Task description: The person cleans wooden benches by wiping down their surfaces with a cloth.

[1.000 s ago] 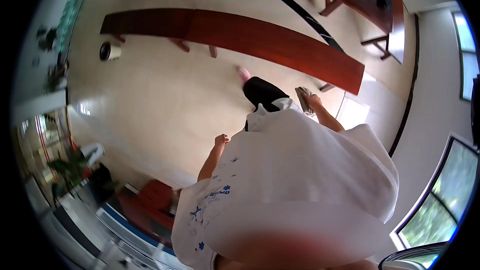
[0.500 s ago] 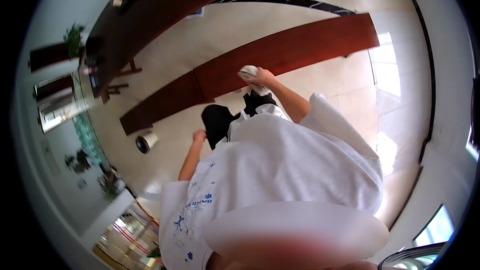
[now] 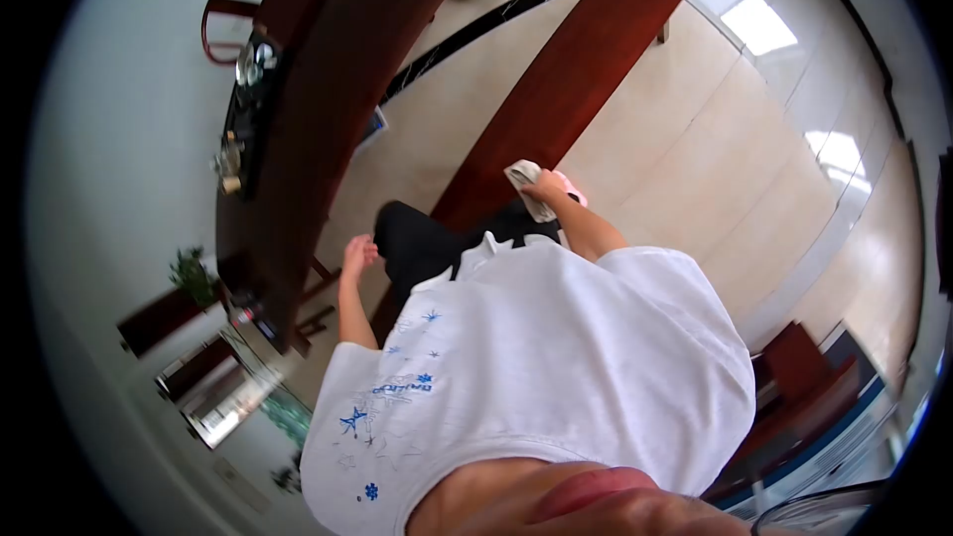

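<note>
In the head view, your right hand [image 3: 546,186] has its fingers closed around a pale folded cloth [image 3: 521,174], seen against the red-brown bench [image 3: 584,69] (whether they touch, I cannot tell). Your left hand [image 3: 359,252], loosely spread and empty, hangs near your black-clad leg [image 3: 400,230].

Open floor [image 3: 705,149] is lying right of the right hand [image 3: 544,186]; dark-red furniture [image 3: 794,357] is blocking lower right, well apart. Red bench [image 3: 596,60] is running diagonally ahead, passing behind the pale cloth [image 3: 521,175]; can't tell if touching. Black-trousered knee [image 3: 399,228] is blocking inward passage for the left hand [image 3: 359,254]. Long table [image 3: 328,89] is standing ahead-left, glassware [image 3: 228,164] crowding its left edge. Floor strip is showing between table and bench; blue-white object [image 3: 371,128] is narrowing it.
</note>
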`<state>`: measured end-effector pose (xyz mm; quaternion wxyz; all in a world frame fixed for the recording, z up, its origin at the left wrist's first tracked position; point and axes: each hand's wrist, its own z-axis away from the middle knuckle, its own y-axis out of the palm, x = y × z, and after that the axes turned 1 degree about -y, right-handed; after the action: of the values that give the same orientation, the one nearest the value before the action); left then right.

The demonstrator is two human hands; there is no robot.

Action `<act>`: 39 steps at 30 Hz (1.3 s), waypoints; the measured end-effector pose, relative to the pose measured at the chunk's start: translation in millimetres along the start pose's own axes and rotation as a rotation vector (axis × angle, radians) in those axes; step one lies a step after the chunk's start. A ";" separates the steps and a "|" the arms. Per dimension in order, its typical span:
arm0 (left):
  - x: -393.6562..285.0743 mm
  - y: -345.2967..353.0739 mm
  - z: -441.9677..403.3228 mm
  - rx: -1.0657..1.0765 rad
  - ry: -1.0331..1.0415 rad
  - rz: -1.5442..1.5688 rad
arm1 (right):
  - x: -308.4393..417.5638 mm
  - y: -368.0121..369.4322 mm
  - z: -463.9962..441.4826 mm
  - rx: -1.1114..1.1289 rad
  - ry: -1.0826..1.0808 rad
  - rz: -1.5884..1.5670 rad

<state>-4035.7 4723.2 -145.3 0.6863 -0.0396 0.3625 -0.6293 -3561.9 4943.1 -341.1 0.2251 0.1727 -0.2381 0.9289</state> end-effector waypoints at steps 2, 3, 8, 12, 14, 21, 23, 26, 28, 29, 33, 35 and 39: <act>16.4 -22.5 -16.4 -0.013 -0.117 0.011 | -12.2 13.8 4.2 -0.071 0.082 -0.002; 30.0 -33.6 -27.4 -0.048 -0.175 0.008 | -22.2 35.8 -16.3 -0.053 0.091 0.007; 55.2 -65.1 -144.1 0.287 -0.059 -0.222 | 9.8 87.9 -66.4 -0.095 0.174 -0.240; 58.3 8.3 -322.0 0.045 0.191 -0.479 | 30.5 159.7 -113.1 -0.614 0.155 -0.287; 34.8 82.6 -400.1 0.205 0.538 -0.730 | 54.5 187.6 -122.1 -0.837 0.218 -0.097; 26.6 398.8 -465.2 0.111 0.506 -0.678 | 51.2 259.2 -248.8 -0.893 0.291 0.056; 40.3 437.5 -450.3 0.068 0.194 -0.820 | 27.1 260.1 -243.3 -0.927 0.065 0.030; 9.8 447.3 -422.8 -0.045 0.289 -0.708 | -20.4 229.4 -262.0 -0.958 -0.074 0.128; 25.9 426.5 -427.0 -0.121 0.319 -0.747 | -43.5 180.1 -299.2 -1.015 -0.046 0.134; 28.3 436.0 -432.9 -0.147 0.338 -0.760 | -49.0 141.1 -310.7 -1.020 -0.063 0.093; 37.6 440.9 -432.1 -0.212 0.412 -0.758 | -104.2 -17.5 -382.1 -1.311 -0.021 0.259; 40.6 439.6 -431.2 -0.213 0.440 -0.785 | -125.5 -94.3 -413.8 -1.510 0.166 0.219; 34.1 446.4 -431.3 -0.242 0.474 -0.758 | -142.0 -138.1 -433.8 -1.662 0.183 0.249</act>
<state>-3900.8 4957.6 -705.1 0.2963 -0.1040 0.5401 -0.7808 -3466.4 5229.5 -710.2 0.1933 -0.1526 -0.8420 0.4800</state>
